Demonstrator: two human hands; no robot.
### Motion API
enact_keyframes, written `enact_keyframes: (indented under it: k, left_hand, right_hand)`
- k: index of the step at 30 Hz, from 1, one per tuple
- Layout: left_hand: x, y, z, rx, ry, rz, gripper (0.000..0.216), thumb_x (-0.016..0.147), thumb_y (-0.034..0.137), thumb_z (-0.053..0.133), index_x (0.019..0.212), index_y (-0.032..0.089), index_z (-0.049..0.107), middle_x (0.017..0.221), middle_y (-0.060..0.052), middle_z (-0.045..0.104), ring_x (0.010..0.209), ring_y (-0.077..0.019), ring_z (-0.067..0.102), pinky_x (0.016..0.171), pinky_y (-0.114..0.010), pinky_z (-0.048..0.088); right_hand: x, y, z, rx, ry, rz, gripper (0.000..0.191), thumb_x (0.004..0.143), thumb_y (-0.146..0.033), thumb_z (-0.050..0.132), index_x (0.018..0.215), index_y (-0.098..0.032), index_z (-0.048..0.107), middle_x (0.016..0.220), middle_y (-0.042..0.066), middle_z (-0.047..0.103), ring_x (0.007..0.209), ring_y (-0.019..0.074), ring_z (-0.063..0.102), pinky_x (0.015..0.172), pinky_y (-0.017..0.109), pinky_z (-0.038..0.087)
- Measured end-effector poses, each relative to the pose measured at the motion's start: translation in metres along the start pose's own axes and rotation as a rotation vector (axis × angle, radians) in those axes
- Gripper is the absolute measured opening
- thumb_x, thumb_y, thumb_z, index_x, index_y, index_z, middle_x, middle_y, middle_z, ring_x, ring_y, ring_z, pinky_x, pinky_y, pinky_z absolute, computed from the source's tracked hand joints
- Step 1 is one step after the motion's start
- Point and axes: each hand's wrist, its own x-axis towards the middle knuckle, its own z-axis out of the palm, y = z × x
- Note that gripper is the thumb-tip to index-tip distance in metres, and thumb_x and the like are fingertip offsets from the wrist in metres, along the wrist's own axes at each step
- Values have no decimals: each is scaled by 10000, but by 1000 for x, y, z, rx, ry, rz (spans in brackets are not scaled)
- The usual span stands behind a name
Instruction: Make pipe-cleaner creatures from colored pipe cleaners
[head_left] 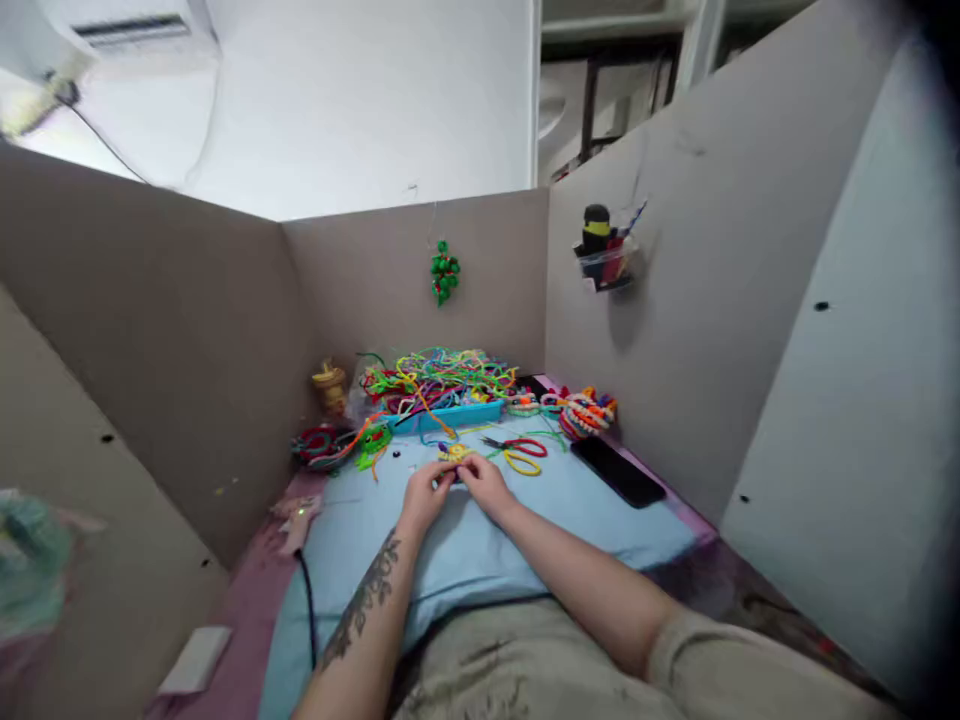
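My left hand [424, 490] and my right hand [486, 484] meet over the light blue cloth [360, 550], fingertips pinched close together. Between them is a small yellow-and-purple cord piece [453, 453], its lower part covered by my fingers. Both hands are closed on it. Just beyond and to the right lie scissors [517, 455] with one red and one yellow handle loop, blades pointing left. A green frog-like cord figure [373, 440] rests on the left, with a small dark bead-like dot [396, 454] beside it.
A blue tray [450, 416] heaped with colourful cords [442, 378] stands at the back. On the right are a black phone [618, 472] and a bundle of braided cords [585, 412]. A pink glue gun [298, 515] with a black cable lies left. Grey panels [495, 280] surround the table.
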Motion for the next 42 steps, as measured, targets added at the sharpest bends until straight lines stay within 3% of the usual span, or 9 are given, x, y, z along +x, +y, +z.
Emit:
enact_keyframes:
  k: [15, 25, 31, 42]
  left_hand:
    - [0, 6, -2, -33, -77, -13, 191, 810, 202, 523, 890, 186, 696, 777, -43, 681, 698, -134, 589, 676, -248, 453]
    - [1, 4, -2, 43, -107, -130, 230, 808, 281, 513, 929, 195, 688, 881, -45, 693, 751, -147, 599, 719, -258, 449]
    - [-1, 2, 1, 13, -195, -191, 285, 780, 314, 531, 1001, 177, 647, 833, -36, 677, 684, -139, 576, 638, -242, 433]
    - [-1, 5, 0, -57, -234, -175, 227, 791, 310, 503, 807, 143, 656, 701, -19, 634, 670, -139, 542, 635, -230, 406]
  right_hand:
    - [-1, 0, -1, 58, 5, 18, 149, 737, -307, 502, 673, -174, 519, 601, -26, 524, 580, 122, 488, 567, 227, 382]
    - [-3, -12, -3, 2, 47, 1, 131, 737, -286, 494, 672, -174, 518, 593, -30, 499, 574, 123, 463, 554, 227, 358]
    - [-2, -11, -3, 50, 106, -14, 109, 750, -271, 479, 706, -178, 516, 627, -23, 501, 608, 129, 466, 584, 235, 369]
    - [-4, -12, 0, 97, -34, 35, 92, 714, -264, 511, 680, -179, 516, 597, -34, 483, 570, 116, 449, 555, 227, 360]
